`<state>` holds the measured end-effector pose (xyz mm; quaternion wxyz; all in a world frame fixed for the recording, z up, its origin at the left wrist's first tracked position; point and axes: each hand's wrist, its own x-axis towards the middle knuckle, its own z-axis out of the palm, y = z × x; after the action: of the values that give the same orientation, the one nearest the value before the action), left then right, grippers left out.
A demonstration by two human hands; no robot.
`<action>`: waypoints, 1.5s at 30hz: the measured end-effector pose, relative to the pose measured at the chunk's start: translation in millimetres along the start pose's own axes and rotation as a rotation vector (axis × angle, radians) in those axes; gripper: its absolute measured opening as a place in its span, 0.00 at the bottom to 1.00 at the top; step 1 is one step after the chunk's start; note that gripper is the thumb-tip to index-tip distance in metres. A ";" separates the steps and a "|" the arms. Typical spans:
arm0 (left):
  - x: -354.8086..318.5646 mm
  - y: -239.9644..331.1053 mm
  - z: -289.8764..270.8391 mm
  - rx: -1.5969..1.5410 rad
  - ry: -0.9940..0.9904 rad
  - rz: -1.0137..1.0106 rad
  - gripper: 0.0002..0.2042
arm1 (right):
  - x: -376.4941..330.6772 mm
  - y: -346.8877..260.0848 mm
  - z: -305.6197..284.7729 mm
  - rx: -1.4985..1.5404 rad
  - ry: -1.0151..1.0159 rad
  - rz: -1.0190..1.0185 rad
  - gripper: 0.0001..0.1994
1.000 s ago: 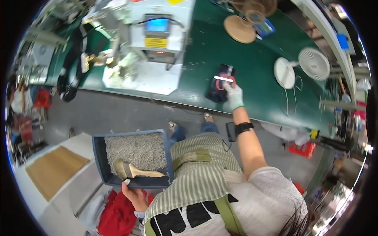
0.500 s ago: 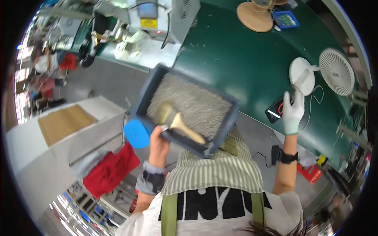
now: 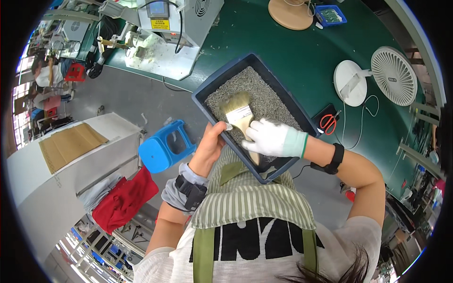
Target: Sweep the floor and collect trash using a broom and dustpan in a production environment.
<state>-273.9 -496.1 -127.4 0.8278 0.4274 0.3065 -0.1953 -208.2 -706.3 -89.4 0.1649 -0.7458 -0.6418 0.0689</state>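
Note:
A dark blue-grey plastic bin (image 3: 278,78), tilted in view, holds a mass of tiny grey pieces (image 3: 281,98) too small to name. My bare left hand (image 3: 209,145) grips the bin's left wall, thumb over the rim. On the pieces lies a wide paintbrush (image 3: 239,114) with pale bristles and a wooden handle. My right hand (image 3: 273,137), in a white glove with a mint cuff, is inside the bin with its fingers closed round the brush handle. The handle's lower end shows below the fingers.
A green bench (image 3: 264,40) spans the far side. It bears a grey machine (image 3: 188,23), red-handled scissors (image 3: 329,123), a white fan (image 3: 394,78), its round base (image 3: 349,85) and a blue tray (image 3: 330,15). A blue stool (image 3: 158,153) stands left, near red cloth (image 3: 123,200).
My right hand has come from the bench by the fan base to the brush handle, taking hold of it. The bin has moved slightly right and turned.

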 end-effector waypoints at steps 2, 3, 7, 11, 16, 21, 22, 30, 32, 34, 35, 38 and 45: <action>12.2 -5.4 -13.0 0.010 0.009 -0.005 0.21 | -0.8 1.6 -18.0 0.007 0.060 0.030 0.14; 20.3 -9.2 -22.7 0.018 0.028 -0.010 0.20 | 0.4 1.6 -32.6 0.023 0.120 0.052 0.14; 37.8 1.5 -38.1 -0.010 0.079 -0.014 0.14 | -8.8 -18.6 -40.3 0.030 0.335 0.103 0.13; 53.3 15.8 -59.4 -0.052 0.110 -0.082 0.08 | -22.2 -46.5 5.2 0.094 0.132 0.107 0.12; 44.8 19.2 -68.1 -0.013 0.110 -0.048 0.06 | -33.4 -49.6 -14.9 0.105 0.367 0.139 0.13; 41.7 7.9 -105.1 -0.056 0.177 0.011 0.06 | -47.1 -26.4 -24.6 0.247 0.483 0.280 0.14; 36.9 2.6 -112.5 -0.082 0.217 0.032 0.05 | -49.2 -12.8 -28.2 0.252 0.676 0.413 0.15; -54.1 -36.8 -209.9 -0.205 0.421 0.227 0.04 | -117.6 230.9 35.9 -0.248 0.812 0.882 0.14; -85.7 -43.6 -232.6 -0.179 0.467 0.242 0.05 | -113.6 258.7 56.8 -0.292 0.754 0.870 0.14; -105.6 -60.3 -247.4 -0.202 0.534 0.244 0.05 | -112.6 273.8 71.6 -0.399 0.639 0.868 0.14; -116.0 -63.8 -254.2 -0.217 0.602 0.246 0.05 | -104.7 267.4 79.6 -0.396 0.583 0.869 0.15; -124.3 -89.4 -266.9 -0.341 0.666 0.186 0.05 | -78.2 204.6 99.1 -0.312 0.393 0.809 0.16; -52.4 -160.3 -286.0 -0.377 0.579 0.112 0.03 | -20.9 144.7 83.2 -0.155 0.500 0.535 0.18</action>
<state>-503.7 -345.8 -314.1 0.7804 0.3206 0.5354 0.0399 -102.6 -731.3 -218.0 0.2357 -0.8913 -0.3671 -0.1237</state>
